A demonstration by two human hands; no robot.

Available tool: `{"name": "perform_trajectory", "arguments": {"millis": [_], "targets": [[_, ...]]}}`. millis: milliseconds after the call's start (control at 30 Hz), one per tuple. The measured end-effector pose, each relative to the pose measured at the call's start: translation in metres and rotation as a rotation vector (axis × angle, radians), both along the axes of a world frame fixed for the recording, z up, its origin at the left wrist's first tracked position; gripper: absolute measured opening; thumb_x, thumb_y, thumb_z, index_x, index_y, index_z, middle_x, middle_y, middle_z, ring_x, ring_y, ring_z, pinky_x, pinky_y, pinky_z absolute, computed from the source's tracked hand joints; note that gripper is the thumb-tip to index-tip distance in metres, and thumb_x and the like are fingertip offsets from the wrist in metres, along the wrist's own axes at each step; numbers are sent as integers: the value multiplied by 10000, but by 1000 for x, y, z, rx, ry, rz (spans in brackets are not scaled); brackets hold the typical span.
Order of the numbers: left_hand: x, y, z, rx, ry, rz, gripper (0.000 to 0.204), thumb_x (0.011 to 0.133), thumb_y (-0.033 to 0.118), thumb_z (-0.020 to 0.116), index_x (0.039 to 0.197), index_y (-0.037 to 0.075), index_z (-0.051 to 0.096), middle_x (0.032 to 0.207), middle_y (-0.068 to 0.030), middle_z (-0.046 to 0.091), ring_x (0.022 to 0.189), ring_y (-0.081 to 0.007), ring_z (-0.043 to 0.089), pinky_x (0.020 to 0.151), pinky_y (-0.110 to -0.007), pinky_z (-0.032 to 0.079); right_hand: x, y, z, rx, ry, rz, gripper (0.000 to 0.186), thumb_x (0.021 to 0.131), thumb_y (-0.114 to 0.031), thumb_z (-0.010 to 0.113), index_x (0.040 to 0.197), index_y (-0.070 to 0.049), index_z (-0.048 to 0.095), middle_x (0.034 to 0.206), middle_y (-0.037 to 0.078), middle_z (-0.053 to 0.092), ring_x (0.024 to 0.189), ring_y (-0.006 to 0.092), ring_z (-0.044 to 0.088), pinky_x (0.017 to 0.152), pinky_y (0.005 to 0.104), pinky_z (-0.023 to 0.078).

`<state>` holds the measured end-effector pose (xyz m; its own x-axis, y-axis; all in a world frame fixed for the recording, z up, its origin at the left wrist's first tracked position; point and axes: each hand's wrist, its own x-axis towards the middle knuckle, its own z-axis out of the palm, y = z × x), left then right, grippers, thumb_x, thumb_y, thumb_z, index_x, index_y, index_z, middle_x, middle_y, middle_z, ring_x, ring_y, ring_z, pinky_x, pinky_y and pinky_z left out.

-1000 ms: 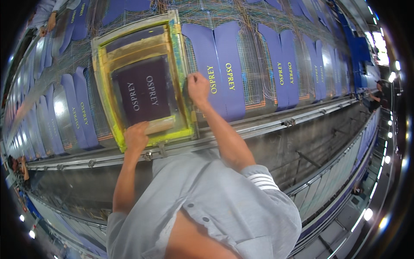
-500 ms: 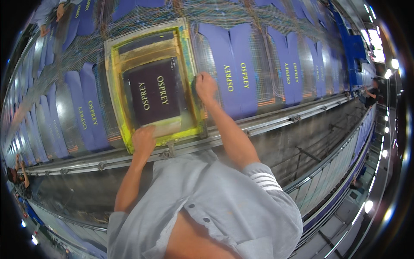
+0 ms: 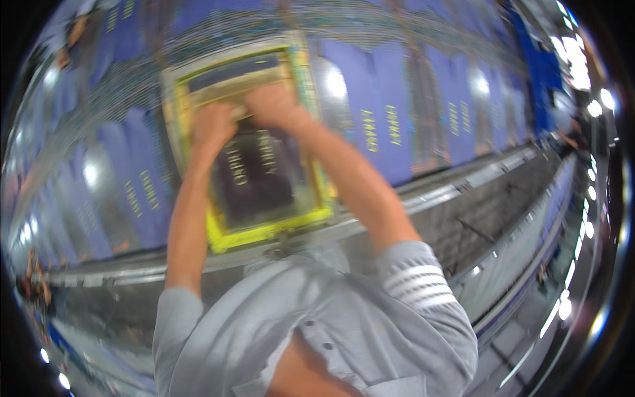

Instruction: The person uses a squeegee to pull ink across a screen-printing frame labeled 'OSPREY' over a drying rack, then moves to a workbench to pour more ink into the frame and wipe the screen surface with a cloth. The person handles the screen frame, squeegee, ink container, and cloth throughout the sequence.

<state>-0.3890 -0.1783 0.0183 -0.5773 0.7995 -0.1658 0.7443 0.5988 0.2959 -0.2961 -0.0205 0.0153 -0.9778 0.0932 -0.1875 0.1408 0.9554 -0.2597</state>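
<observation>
Left hand: fist [image 3: 215, 126], fingers curled in, closed on a pale bar [image 3: 239, 112]; grip detail smeared by blur.
Right hand: fist [image 3: 272, 106] just beside the left, also closed, on the same bar; exact finger placement hidden.
Bar: near the far end of the frame, just beyond the lettering; only a short bit shows between the fists, rest covered.
Frame: yellow-rimmed rectangle [image 3: 268, 231], flat on the bench [image 3: 426, 132], slightly askew, near edge toward the person; both hands inside its outline.
Mesh: dark panel [image 3: 261, 198] within the frame, two pale lines of lettering across it, forearms passing to either side.
Right-hand pieces: purple-blue cutouts [image 3: 383, 86] flat on the bench, yellow lettering, row running off to the right.
Left-hand pieces: similar cutouts [image 3: 135, 159], same colours, row curving away left.
Rail: metal strip [image 3: 423, 198] along the bench's near edge; a bracket [image 3: 281, 245] by the frame's near side, blurred.
Person: grey shirt [image 3: 264, 331], white stripes on right sleeve.
Others: co-worker's hand [image 3: 78, 30] upper left, across the bench; another person [image 3: 40, 288] far left; one more [image 3: 575, 135] far right.
</observation>
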Motion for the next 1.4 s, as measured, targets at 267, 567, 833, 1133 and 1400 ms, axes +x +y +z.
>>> {"name": "perform_trajectory", "arguments": {"millis": [267, 567, 833, 1133, 1400], "targets": [[170, -124, -1, 147, -81, 56, 234, 745, 38, 643, 918, 106, 785, 888, -182, 729, 793, -395, 691, 745, -483, 553, 176, -126, -8, -143, 44, 88, 176, 761, -200, 702, 884, -93, 768, 928, 125, 710, 920, 299, 706, 965, 520, 474], [26, -29, 3, 47, -10, -63, 211, 785, 142, 698, 977, 147, 784, 845, -183, 728, 825, -384, 708, 756, -506, 555, 30, -20, 9, -92, -124, 80, 207, 746, -207, 702, 873, -64, 780, 883, 179, 754, 839, 322, 757, 712, 463, 584], [36, -23, 0, 13, 45, -15, 132, 701, 110, 691, 811, 144, 756, 787, -142, 726, 762, -340, 720, 689, -461, 571, 42, -20, -6, -89, 116, 54, 78, 709, -124, 689, 757, -78, 728, 850, 140, 712, 822, 316, 710, 768, 435, 552], [190, -135, 3, 170, -62, -32, 225, 675, -2, 640, 880, 56, 713, 908, -93, 719, 833, -285, 708, 679, -413, 565, 197, -121, 4, -448, 171, -8, 255, 778, -232, 740, 917, -22, 702, 961, 157, 664, 946, 358, 658, 962, 529, 488], [191, -127, 2, 15, -109, -19, 330, 675, 1, 626, 975, 54, 754, 1015, -108, 753, 915, -311, 719, 766, -444, 575, 172, 19, -71, -267, 314, -949, 385, 940, -330, 633, 1140, -7, 696, 1109, 227, 686, 1016, 427, 645, 870, 501, 499]]}}
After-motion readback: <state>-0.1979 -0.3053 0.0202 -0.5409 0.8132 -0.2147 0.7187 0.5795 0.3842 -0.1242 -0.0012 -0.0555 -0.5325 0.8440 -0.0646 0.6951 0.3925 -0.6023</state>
